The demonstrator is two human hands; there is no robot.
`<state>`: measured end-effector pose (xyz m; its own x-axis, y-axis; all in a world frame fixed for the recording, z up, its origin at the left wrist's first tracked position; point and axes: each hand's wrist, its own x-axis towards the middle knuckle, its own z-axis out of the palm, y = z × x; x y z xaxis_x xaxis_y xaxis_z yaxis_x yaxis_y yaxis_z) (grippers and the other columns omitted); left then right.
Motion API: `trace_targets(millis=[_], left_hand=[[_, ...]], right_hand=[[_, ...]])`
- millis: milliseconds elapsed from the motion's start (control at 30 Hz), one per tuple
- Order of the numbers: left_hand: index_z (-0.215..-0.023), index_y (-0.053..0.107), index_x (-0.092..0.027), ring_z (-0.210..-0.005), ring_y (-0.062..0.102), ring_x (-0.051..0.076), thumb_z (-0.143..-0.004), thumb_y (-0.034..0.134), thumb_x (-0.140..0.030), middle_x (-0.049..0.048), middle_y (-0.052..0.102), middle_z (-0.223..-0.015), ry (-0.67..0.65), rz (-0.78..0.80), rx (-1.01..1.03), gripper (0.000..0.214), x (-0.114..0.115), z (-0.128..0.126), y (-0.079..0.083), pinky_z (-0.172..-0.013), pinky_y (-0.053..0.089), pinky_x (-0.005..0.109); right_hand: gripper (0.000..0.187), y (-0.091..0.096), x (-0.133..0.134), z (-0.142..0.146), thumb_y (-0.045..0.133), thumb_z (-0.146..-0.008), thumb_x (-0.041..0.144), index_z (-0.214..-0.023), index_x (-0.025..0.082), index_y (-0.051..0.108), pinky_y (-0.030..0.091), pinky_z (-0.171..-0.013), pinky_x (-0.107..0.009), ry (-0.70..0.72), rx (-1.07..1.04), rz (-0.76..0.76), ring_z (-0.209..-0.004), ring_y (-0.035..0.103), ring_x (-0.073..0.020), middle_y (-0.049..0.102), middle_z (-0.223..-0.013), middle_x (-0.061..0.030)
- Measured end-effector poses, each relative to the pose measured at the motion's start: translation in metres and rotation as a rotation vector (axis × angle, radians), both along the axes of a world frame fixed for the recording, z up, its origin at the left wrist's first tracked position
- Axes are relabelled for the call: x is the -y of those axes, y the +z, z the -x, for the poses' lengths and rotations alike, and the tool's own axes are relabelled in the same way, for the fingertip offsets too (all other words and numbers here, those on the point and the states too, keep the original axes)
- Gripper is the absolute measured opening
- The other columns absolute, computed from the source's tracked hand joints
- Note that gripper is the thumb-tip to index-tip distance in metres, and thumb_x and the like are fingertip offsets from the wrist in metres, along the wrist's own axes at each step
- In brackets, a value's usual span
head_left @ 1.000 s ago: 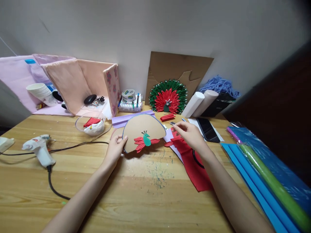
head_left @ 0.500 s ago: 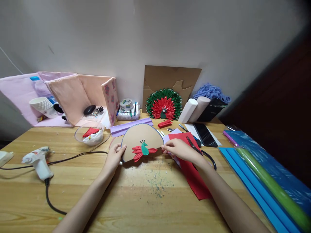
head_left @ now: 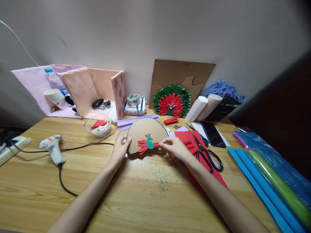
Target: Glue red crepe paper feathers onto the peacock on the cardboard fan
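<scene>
A rounded piece of cardboard (head_left: 138, 131) with a blue edge is held up at a tilt over the table. On its front is a green paper peacock body (head_left: 150, 142) with a small dark crest and red crepe-paper feathers (head_left: 143, 148) fanned to both sides. My left hand (head_left: 121, 147) grips the cardboard's left edge, thumb in front and fingers behind. At the right side, my right hand (head_left: 171, 147) pinches the tip of a red feather; its other fingers are curled. Black-handled scissors (head_left: 205, 155) lie on red crepe paper (head_left: 218, 179) beside my right wrist.
A white glue gun (head_left: 53, 147) with a black cord stands at left, near a clear bowl (head_left: 87, 124) of scraps. Behind are a finished peacock (head_left: 171, 100) against cardboard, markers (head_left: 133, 110) and a phone (head_left: 213, 133). Rolled coloured paper (head_left: 264, 181) lies along the right.
My right hand has moved from the cardboard's right edge inward onto the right red feather. The camera view has shifted, bringing the whole scissors into sight. My left hand keeps its grip.
</scene>
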<state>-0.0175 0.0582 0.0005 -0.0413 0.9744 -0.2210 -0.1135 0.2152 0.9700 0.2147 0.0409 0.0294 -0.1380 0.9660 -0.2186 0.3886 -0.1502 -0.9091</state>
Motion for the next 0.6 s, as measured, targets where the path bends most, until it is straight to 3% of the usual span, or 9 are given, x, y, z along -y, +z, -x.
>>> trace_targets(millis=[300,600], left_hand=[[-0.080,0.053,-0.015,-0.045,0.056,0.013,-0.063,0.065,-0.041,0.0002,0.063,-0.056,0.036,-0.014,-0.063,0.034,-0.002,0.005,-0.001,-0.044,0.042,0.021],[-0.084,0.055,-0.015,-0.050,0.057,0.014,-0.065,0.064,-0.039,0.0010,0.064,-0.060,0.074,-0.056,-0.024,0.033,-0.004,0.008,0.001,-0.050,0.045,0.024]], right_hand=[[0.024,0.006,-0.005,-0.011,0.060,-0.072,0.038,-0.069,0.014,0.060,0.032,-0.034,-0.018,-0.032,0.026,-0.059,-0.038,0.048,-0.0074,0.065,-0.061,-0.0030],[0.029,0.030,-0.007,-0.032,0.066,-0.068,0.043,-0.074,0.015,0.063,0.040,-0.040,-0.020,-0.017,-0.167,-0.061,-0.045,0.049,-0.0067,0.065,-0.069,-0.0028]])
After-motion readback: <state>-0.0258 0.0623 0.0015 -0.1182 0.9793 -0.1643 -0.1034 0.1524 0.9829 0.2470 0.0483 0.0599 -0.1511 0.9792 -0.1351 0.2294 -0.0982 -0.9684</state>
